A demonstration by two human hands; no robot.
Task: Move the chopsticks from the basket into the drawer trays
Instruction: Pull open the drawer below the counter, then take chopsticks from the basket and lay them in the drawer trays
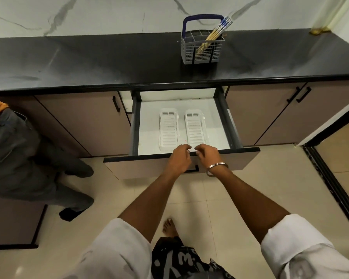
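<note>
I am resting both curled hands, left hand (pixel 179 158) and right hand (pixel 207 156), on the open drawer (pixel 233 156) front above two white trays (pixel 168 129), grasping nothing I can see, while the chopsticks (pixel 214 35) are leaning in the basket (pixel 189 52) on the counter (pixel 89 61).

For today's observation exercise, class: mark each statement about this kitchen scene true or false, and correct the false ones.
1. The chopsticks stand in the grey basket on the counter. True.
2. The drawer is closed. False: it is pulled open.
3. Two white trays lie side by side in the drawer. True.
4. The trays already hold chopsticks. False: both are empty.
5. The left hand wears a metal bangle. False: the right hand's wrist does.
</note>
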